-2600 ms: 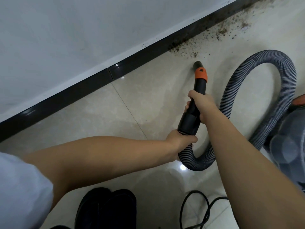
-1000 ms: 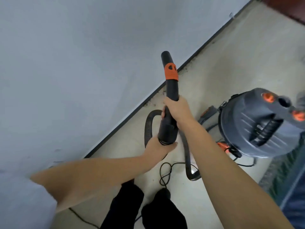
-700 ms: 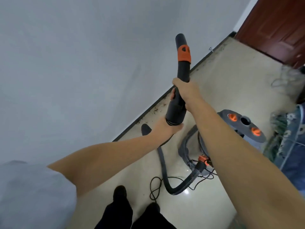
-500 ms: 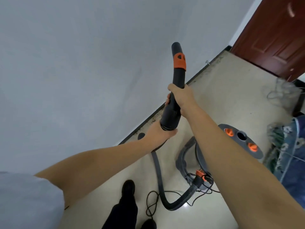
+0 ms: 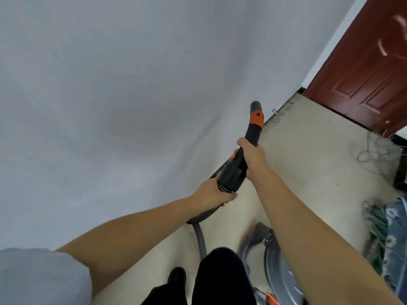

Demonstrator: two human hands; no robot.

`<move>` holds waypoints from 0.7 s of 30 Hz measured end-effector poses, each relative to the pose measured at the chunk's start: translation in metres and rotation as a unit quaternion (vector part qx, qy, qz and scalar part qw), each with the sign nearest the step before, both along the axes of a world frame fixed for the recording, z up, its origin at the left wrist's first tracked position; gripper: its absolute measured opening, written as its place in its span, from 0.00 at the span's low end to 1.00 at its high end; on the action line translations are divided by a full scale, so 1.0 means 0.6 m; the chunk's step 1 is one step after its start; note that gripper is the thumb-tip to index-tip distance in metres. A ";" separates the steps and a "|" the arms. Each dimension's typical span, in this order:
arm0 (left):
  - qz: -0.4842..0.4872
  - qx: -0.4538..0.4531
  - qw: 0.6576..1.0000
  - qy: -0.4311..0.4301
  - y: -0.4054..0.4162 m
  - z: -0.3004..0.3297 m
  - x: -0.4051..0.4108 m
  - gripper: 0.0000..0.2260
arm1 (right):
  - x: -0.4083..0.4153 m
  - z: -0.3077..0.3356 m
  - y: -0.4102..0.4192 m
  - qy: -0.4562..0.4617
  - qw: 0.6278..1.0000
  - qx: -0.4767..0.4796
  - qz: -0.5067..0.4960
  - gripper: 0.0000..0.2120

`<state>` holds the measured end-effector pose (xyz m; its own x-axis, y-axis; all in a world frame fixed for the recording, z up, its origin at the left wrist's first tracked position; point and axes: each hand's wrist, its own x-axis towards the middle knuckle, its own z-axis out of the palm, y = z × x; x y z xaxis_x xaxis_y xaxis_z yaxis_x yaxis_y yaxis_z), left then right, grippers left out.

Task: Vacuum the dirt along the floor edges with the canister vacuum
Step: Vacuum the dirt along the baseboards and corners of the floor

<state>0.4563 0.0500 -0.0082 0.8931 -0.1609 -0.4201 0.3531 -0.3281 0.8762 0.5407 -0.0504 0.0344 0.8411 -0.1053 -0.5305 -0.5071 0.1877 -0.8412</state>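
While the black vacuum nozzle (image 5: pixel 246 150) points up and away, lifted off the floor with its orange collar (image 5: pixel 256 118) near the tip, both hands are on it. The right hand (image 5: pixel 251 155) wraps the narrow middle of the nozzle, fingers curled round the far side. The left hand (image 5: pixel 214 192) grips lower, just where the wide black cuff meets the ribbed grey hose (image 5: pixel 201 236), which drops down to the near floor. The grey canister (image 5: pixel 271 267) sits low on the right, partly hidden behind the right forearm, an orange part showing at its near edge. Specks of dirt (image 5: pixel 279 114) lie along the dark baseboard where the white wall (image 5: pixel 110 84) meets the beige floor (image 5: pixel 308 161), out past the nozzle tip. At the far right stands a reddish-brown door (image 5: pixel 363 73). Tangled cord (image 5: pixel 374 150) and patterned fabric (image 5: pixel 392 238) lie by the right edge. A black shoe (image 5: pixel 176 276) shows at the near bottom.
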 end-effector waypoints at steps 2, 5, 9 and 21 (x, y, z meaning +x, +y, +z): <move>-0.022 0.007 1.000 0.014 0.005 -0.005 0.041 0.06 | 0.038 -0.011 -0.005 0.016 1.000 0.002 -0.010 0.05; -0.059 0.021 0.997 0.042 0.007 -0.016 0.110 0.06 | 0.096 -0.033 -0.012 0.043 0.998 0.022 -0.031 0.05; -0.074 0.050 0.994 0.066 -0.007 -0.036 0.224 0.05 | 0.210 -0.066 -0.032 0.084 0.995 0.041 -0.029 0.05; -0.081 0.060 0.980 0.173 -0.166 -0.090 0.579 0.05 | 0.564 -0.142 -0.192 0.213 0.977 -0.004 -0.020 0.11</move>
<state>0.8035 -0.0496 -0.0622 0.6607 -0.2188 -0.7180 0.5571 -0.4982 0.6644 0.8791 -0.1658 -0.0509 0.5402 -0.1393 -0.8300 -0.8034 0.2083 -0.5578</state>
